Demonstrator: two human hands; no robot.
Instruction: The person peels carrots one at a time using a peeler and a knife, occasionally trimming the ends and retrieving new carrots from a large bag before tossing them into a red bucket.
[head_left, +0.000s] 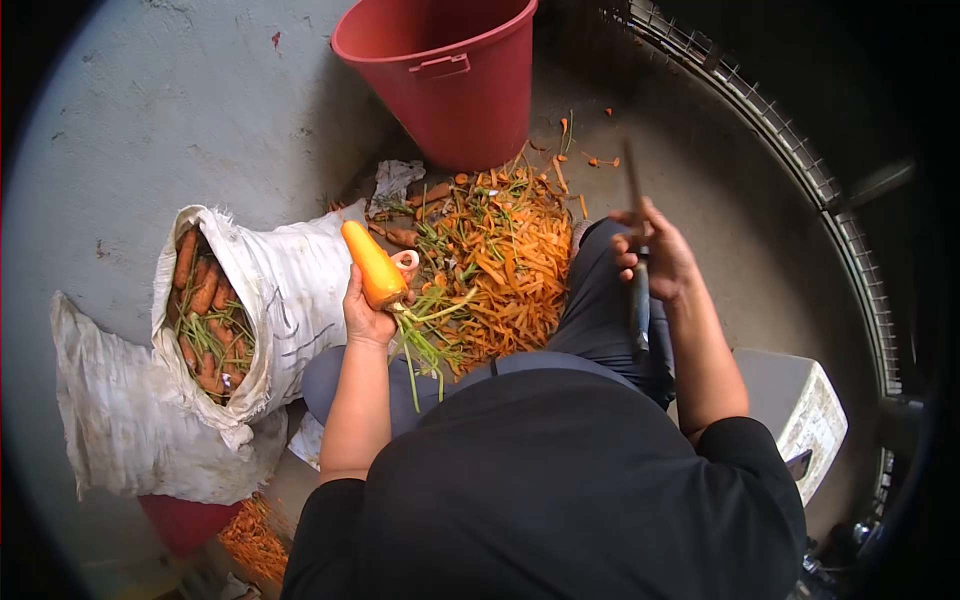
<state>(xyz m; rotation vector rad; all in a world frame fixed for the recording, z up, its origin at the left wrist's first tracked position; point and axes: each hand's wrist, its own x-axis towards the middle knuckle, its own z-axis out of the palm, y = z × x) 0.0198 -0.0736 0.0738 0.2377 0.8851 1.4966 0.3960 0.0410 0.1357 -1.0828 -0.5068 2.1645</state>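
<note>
The person sits with knees bent, the two hands well apart, each closed on something of its own: the left hand (368, 318) is wrapped round the thick lower part of a peeled carrot (374, 262), and the right hand (660, 258) grips a long, narrow tool (640, 312), one dark end pointing up and away, blurred, the other running down below the palm over the thigh. The carrot is held tilted in front of the person's left side, its bare orange tip pointing away and its green stems (425, 340) trailing from the near end towards the lap; a pale loop (405, 260) shows at the left fingers. Just beyond the lap, on the floor between the hands, spreads a heap of peelings (515, 275), orange strips mixed with bits of green, reaching to the foot of a red bucket (475, 100). A few rough-skinned carrots (402, 237) lie at the heap's left edge, near a crumpled scrap (396, 183). To the left a white sack (300, 290) lies on its side, its mouth showing more unpeeled carrots (203, 290) and green stems, while another whitish sack (125, 400) is spread partly beneath it
</note>
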